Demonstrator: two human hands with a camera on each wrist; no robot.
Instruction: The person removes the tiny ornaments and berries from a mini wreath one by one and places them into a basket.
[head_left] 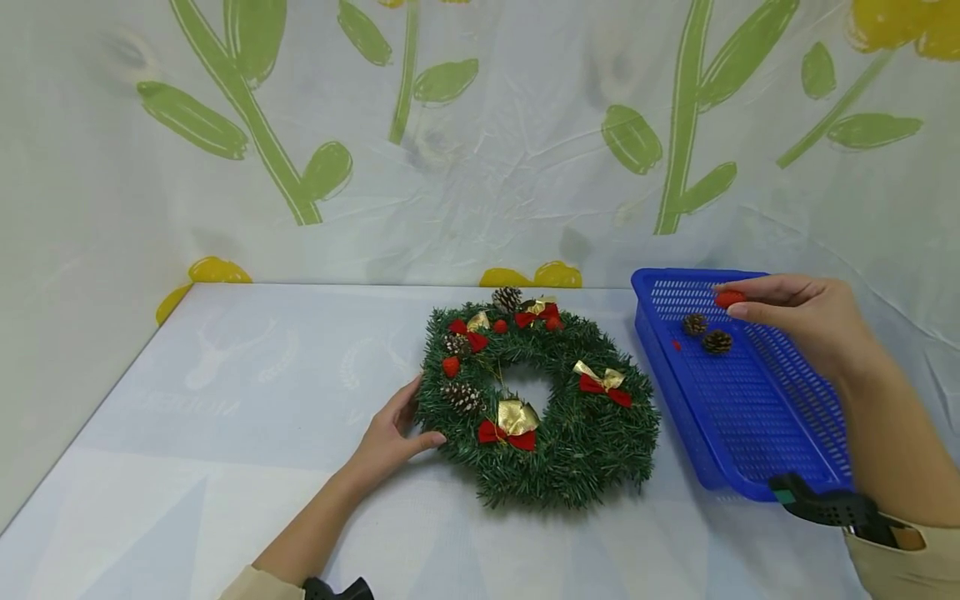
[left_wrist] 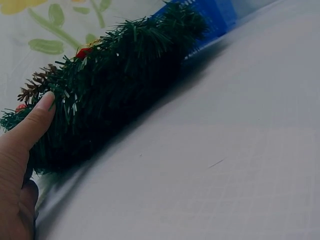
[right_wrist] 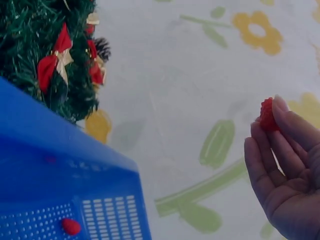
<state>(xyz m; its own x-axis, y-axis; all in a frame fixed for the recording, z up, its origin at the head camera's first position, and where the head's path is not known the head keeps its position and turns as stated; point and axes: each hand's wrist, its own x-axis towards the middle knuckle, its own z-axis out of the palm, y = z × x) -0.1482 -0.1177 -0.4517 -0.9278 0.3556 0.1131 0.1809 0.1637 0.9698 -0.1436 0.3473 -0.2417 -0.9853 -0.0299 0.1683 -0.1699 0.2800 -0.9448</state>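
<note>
A green wreath (head_left: 540, 408) with red and gold bows, pine cones and red berries lies flat on the white table. My left hand (head_left: 393, 433) touches its near-left edge, thumb (left_wrist: 35, 122) against the needles (left_wrist: 115, 85). My right hand (head_left: 802, 317) hovers over the blue basket (head_left: 750, 417) and pinches a red berry (head_left: 729, 297) between its fingertips; the right wrist view shows the berry (right_wrist: 267, 116) at the fingertips. Two pine cones (head_left: 707, 333) and a small red berry (head_left: 676, 345) lie in the basket.
A cloth backdrop with green leaves and yellow flowers (head_left: 525, 150) hangs behind the table. The basket's far wall (right_wrist: 65, 175) shows blue in the right wrist view, with a red berry (right_wrist: 70, 226) on its mesh. White tabletop (head_left: 225, 400) stretches left of the wreath.
</note>
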